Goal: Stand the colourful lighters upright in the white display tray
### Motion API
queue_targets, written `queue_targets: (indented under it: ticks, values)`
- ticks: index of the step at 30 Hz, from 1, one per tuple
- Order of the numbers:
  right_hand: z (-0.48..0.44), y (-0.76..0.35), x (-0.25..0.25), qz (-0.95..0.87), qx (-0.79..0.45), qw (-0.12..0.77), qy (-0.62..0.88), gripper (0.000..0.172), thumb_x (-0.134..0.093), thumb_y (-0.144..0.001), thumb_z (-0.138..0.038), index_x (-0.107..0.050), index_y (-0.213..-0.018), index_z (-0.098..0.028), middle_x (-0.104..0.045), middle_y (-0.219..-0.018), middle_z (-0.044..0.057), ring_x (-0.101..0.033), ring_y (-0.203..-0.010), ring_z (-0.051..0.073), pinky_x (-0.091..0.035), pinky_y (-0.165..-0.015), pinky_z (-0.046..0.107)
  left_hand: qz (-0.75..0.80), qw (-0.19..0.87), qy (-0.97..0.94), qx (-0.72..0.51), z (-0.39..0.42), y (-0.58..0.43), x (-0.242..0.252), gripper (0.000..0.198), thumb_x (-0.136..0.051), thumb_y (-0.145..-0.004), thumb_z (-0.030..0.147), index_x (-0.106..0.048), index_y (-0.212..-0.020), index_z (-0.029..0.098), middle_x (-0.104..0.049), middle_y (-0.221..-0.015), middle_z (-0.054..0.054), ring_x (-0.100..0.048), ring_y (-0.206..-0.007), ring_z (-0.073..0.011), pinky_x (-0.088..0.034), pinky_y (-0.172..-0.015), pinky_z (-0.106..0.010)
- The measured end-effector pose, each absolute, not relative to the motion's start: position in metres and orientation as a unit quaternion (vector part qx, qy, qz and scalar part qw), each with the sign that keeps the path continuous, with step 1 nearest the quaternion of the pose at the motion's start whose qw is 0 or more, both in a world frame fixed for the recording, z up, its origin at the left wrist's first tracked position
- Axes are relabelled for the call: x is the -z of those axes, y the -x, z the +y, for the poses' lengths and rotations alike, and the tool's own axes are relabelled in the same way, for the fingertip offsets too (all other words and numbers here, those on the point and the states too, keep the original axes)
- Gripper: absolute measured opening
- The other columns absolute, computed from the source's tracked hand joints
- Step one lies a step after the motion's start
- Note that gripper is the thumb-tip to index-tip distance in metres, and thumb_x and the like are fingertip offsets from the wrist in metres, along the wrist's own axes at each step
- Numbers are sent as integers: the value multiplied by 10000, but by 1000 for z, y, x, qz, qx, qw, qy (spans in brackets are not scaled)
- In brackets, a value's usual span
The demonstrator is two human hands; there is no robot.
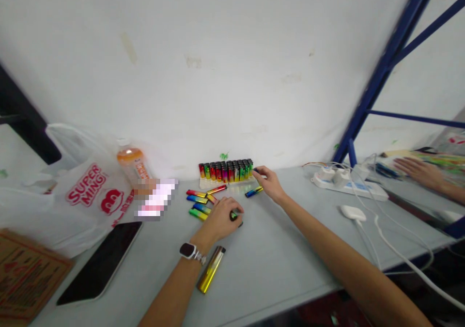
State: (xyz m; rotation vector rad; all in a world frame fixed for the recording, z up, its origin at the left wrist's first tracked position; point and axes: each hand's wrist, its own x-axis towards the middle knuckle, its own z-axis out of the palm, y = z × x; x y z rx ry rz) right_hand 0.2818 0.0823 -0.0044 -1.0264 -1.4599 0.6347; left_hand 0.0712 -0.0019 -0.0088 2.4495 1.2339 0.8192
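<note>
Colourful lighters with black tops stand upright in close rows in a clear tray against the wall. At the tray's right end, my right hand has its fingers pinched on a lighter, mostly hidden. A blue and yellow lighter lies just below that hand. My left hand is curled round a lighter, of which a dark end and some green show. Several loose lighters lie beside its fingers. Nearer me, a larger-looking gold lighter lies by my left wrist, which wears a watch.
To the left are a phone or tablet, a cardboard box, a white plastic bag and an orange drink bottle. On the right are a power strip, cables, a white charger and another person's hand beyond a blue frame.
</note>
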Motion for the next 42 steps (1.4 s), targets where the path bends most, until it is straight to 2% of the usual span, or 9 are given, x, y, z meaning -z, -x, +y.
queue_targets:
  ticks: [3, 11, 18, 22, 28, 34, 36, 38, 42]
  values:
    - [105, -290, 3, -655, -190, 567, 462, 304, -688, -740, -446, -707, -889, -181, -680, -964, 74, -592, -741, 161, -478, -678, 299, 416, 150, -849, -289, 1, -76, 13, 132, -614, -749, 125, -688, -810, 216, -685, -902, -43, -600, -918, -228, -463, -896, -396]
    - [129, -294, 4, -719, -172, 509, 441, 242, -611, -802, -306, -678, -1009, -200, -722, -905, 43, -653, -695, 164, -504, -667, 301, 395, 172, -852, -297, 10, -87, 21, 160, -592, -760, 93, -658, -849, 208, -655, -948, -46, -594, -987, -213, -407, -1045, -411]
    - [136, -306, 0, -747, -195, 478, 420, 217, -618, -830, -332, -704, -958, -178, -709, -796, 39, -641, -667, 162, -505, -663, 296, 412, 126, -855, -288, 10, -84, 15, 97, -627, -837, 223, -661, -926, 208, -640, -1015, -57, -568, -1022, -241, -438, -962, -418]
    - [138, -313, 0, -769, -163, 450, 424, 219, -609, -859, -318, -731, -965, -171, -691, -881, 65, -633, -726, 163, -511, -711, 306, 442, 94, -847, -282, 7, -77, 8, 174, -676, -813, 283, -662, -969, 208, -615, -1039, -59, -561, -1048, -258, -438, -949, -427]
    - [131, -315, 7, -782, -21, 400, 477, 348, -542, -922, -351, -702, -1202, -219, -490, -985, 83, -568, -879, 195, -486, -883, 365, 451, 76, -850, -262, 4, -74, 12, 192, -675, -819, 293, -654, -990, 208, -614, -1045, -53, -557, -1050, -255, -426, -958, -424]
    - [93, -303, 11, -805, 19, 321, 499, 604, -516, -888, -270, -405, -1476, -186, -445, -1112, 112, -512, -961, 226, -438, -922, 385, 445, 82, -850, -270, 3, -77, 17, 146, -629, -860, 271, -652, -991, 211, -618, -1053, -55, -550, -1049, -251, -420, -948, -430]
    - [75, -297, 10, -822, 26, 284, 494, 613, -587, -779, -216, -495, -1382, -162, -457, -1165, 127, -484, -1027, 247, -412, -925, 382, 442, 84, -849, -278, 4, -77, 18, 137, -608, -878, 272, -653, -992, 210, -617, -1046, -57, -545, -1046, -251, -422, -940, -431]
    - [60, -292, 8, -846, 31, 222, 483, 479, -626, -702, -204, -625, -1180, -176, -502, -1151, 123, -462, -1069, 275, -377, -928, 393, 438, 83, -848, -287, 6, -77, 20, 130, -589, -892, 269, -656, -987, 209, -617, -1037, -58, -540, -1044, -249, -424, -938, -427]
    - [48, -284, -1, -861, 32, 139, 487, 280, -650, -691, -261, -655, -957, -175, -599, -992, 112, -487, -1028, 291, -338, -906, 405, 433, 73, -845, -304, 9, -77, 22, 129, -582, -896, 264, -655, -984, 204, -615, -1026, -58, -536, -1037, -243, -423, -946, -419]
